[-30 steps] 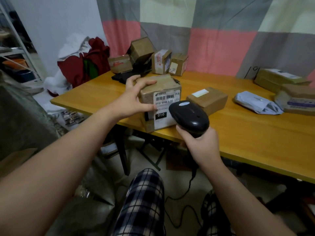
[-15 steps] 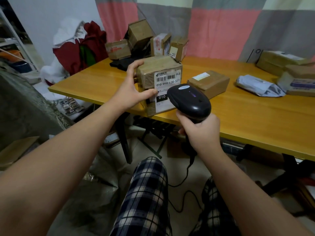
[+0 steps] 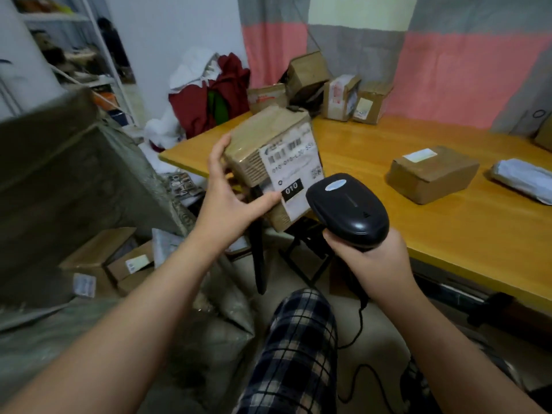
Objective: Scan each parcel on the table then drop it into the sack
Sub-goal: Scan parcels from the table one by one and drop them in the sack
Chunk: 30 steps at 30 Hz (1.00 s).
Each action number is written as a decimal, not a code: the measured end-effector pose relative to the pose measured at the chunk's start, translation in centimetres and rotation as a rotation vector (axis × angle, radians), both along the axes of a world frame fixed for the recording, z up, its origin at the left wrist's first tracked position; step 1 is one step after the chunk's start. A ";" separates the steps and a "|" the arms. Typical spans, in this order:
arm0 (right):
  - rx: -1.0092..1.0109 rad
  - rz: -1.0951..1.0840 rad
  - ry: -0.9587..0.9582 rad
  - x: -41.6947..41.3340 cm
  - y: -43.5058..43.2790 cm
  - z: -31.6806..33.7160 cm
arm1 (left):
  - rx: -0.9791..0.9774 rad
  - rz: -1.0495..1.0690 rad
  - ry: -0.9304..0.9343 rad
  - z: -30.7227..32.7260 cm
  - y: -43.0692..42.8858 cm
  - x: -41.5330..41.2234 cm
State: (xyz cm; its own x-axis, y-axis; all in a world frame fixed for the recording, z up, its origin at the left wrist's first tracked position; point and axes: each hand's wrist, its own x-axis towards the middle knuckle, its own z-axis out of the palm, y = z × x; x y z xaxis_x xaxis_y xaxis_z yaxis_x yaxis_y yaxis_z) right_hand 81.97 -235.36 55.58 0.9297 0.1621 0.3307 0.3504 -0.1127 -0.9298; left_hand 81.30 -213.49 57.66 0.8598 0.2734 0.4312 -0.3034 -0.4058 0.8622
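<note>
The left hand (image 3: 230,201) grips the brown cardboard parcel (image 3: 268,150) in the air past the yellow wooden table's (image 3: 418,204) corner; its white label (image 3: 294,171) reads "010". The right hand (image 3: 370,258) holds the black handheld scanner (image 3: 348,210) just beside it.

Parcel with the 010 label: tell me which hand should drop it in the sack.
Left. The left hand grips the parcel, nearest the sack; the right hand holds the scanner.

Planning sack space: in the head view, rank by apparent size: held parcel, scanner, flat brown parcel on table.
Largest: held parcel.
Then scanner and flat brown parcel: alike, camera nearness makes ranking unsure.
</note>
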 end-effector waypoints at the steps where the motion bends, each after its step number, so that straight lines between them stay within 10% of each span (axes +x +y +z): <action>1: -0.007 0.045 0.012 0.0 1.1 -0.1 | -0.051 0.059 0.016 -0.7 1.4 -2.0; 5: -0.060 0.279 0.100 0.1 7.0 -0.4 | -0.021 0.404 0.180 -3.5 7.5 -10.1; 12: -0.387 0.785 0.046 -4.3 18.4 -2.8 | 0.772 0.899 0.771 -4.4 18.0 -19.5; 16: -0.636 1.044 -0.068 -7.2 21.4 -5.9 | 0.865 0.981 0.965 -5.3 19.6 -25.6; 21: -1.019 1.191 -0.206 -9.3 22.8 -9.9 | 0.953 0.924 1.109 -4.8 19.8 -30.0; 30: -1.072 1.149 -0.158 -8.2 20.7 -10.3 | 0.721 0.491 1.254 -5.5 19.1 -26.0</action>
